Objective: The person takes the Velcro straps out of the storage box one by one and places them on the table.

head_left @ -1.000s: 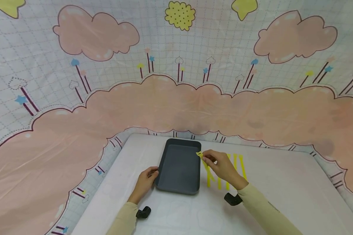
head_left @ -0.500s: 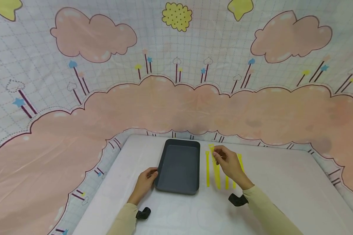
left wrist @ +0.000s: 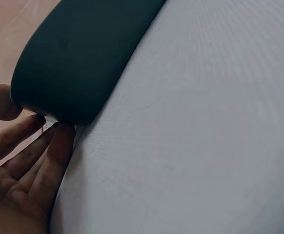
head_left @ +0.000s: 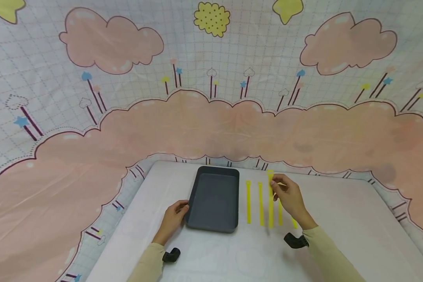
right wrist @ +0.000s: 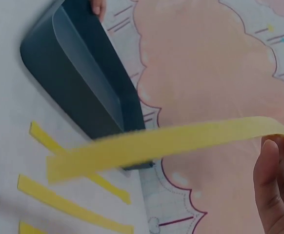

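Note:
A dark grey baking tray [head_left: 213,203] sits on the white table in the head view. At its left edge my left hand [head_left: 174,219] holds the rim; in the left wrist view the thumb lies over the rim [left wrist: 59,63] and the fingertips touch the wall below. My right hand [head_left: 290,197] pinches a flat yellow strip [head_left: 270,213] near its wider far end, to the right of the tray. In the right wrist view this strip [right wrist: 171,139] stretches free of the fingers, above the table. Its pinched end is partly hidden by the fingers.
Several similar yellow strips [head_left: 248,201] lie side by side on the table [head_left: 338,219], right of the tray; my right hand and forearm partly cover some. A patterned cloth [head_left: 211,129] with clouds rises behind the table. Black wrist devices [head_left: 296,240] sit at both cuffs.
My right hand has moved right, away from the tray's right rim, past other strips. The strip in its fingers, bunched near the rim earlier, now hangs straight. My left hand stays on the tray.

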Tool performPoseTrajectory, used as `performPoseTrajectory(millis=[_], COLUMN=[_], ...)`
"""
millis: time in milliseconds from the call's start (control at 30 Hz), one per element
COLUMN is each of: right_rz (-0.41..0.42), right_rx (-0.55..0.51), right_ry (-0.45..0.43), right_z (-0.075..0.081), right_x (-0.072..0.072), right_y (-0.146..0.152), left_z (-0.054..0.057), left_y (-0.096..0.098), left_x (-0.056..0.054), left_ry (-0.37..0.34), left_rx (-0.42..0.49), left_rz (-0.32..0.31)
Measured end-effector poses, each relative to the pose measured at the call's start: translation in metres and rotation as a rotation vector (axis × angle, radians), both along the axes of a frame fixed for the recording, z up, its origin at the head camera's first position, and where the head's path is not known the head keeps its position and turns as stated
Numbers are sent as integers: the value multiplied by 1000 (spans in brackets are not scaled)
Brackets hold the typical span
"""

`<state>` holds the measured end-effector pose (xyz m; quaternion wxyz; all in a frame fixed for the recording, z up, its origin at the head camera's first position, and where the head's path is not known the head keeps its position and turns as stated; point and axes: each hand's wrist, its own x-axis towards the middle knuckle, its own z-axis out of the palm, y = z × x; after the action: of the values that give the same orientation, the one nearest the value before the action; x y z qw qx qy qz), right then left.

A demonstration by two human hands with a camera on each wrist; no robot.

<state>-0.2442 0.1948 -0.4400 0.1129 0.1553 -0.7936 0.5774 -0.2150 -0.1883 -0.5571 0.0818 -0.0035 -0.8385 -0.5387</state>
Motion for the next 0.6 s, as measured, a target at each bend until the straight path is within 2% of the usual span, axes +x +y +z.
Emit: performPoseTrajectory(millis=[133, 400, 600], right_rz=[-25, -95, -157], right_rx=[2, -29, -28], right_ry=[-15, -12, -42], right_z=[10, -16, -21], right_x=[9, -6, -7], right_y=[5, 32, 51], left_z=[1, 0, -2], left_y=[0, -1, -1], left_x=[-2, -3, -4], left_ry=[-53, -61, -55], left_rx=[20, 18, 16], left_rz=[7, 13, 10])
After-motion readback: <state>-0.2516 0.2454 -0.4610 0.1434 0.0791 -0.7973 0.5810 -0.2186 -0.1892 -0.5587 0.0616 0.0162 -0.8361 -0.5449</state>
